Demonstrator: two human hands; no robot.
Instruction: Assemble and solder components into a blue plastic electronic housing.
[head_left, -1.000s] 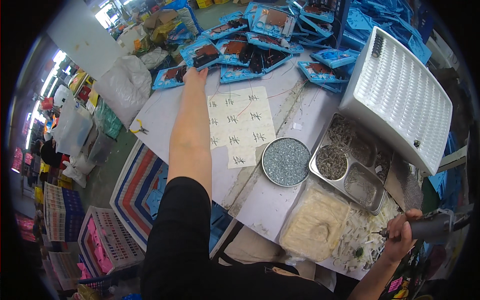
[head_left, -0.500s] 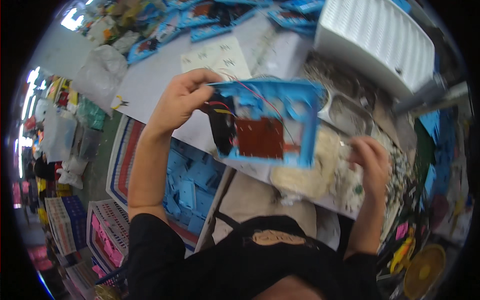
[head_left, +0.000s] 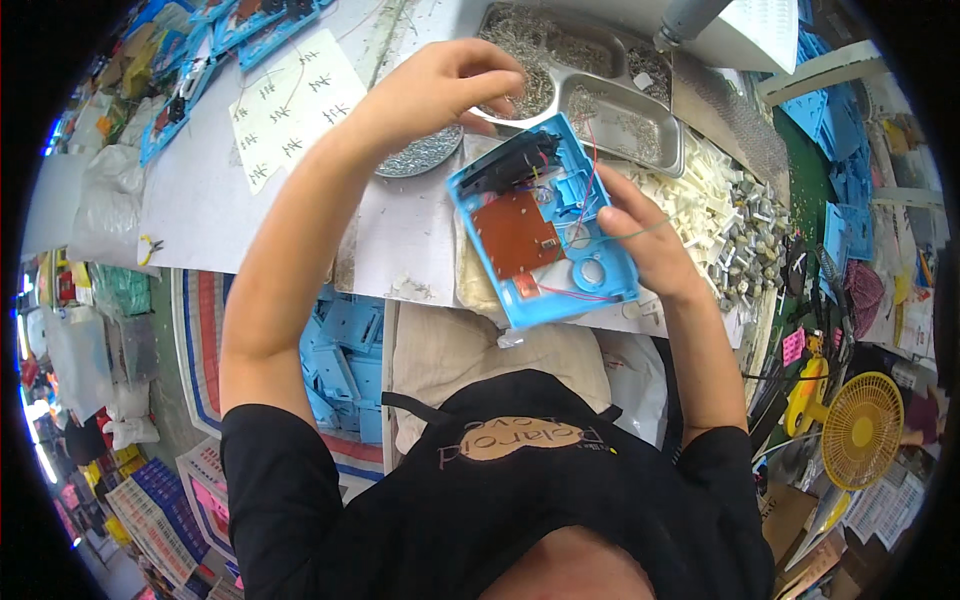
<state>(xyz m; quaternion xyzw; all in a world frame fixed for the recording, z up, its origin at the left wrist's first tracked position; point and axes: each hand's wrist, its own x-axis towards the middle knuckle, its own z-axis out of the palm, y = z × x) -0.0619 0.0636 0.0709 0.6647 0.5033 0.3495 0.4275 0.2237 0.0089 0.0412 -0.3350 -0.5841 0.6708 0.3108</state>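
My right hand [head_left: 645, 235] grips the right edge of a blue plastic casing [head_left: 562, 272], tilted with its inner side up. Inside it are a brown circuit board [head_left: 508, 232], a black part [head_left: 505, 168] along the upper edge, and thin red and green wires. My left hand [head_left: 455, 85] is over the metal compartment tray [head_left: 618, 75], at a section heaped with small metal pieces. Its thumb and forefinger come together there; whatever lies between the tips is too small to make out.
A round metal dish [head_left: 420, 155] sits below my left wrist. White plastic parts [head_left: 690, 200] and metal pieces are piled on the right. Marked paper [head_left: 298, 108] lies left, with filled blue casings beyond. Below the table edge is a bin of blue parts [head_left: 340, 350]. A yellow fan [head_left: 862, 430] stands right.
The casing has passed from my left hand to my right and turned. My left hand has moved up and right to the metal tray. The view has shifted too.
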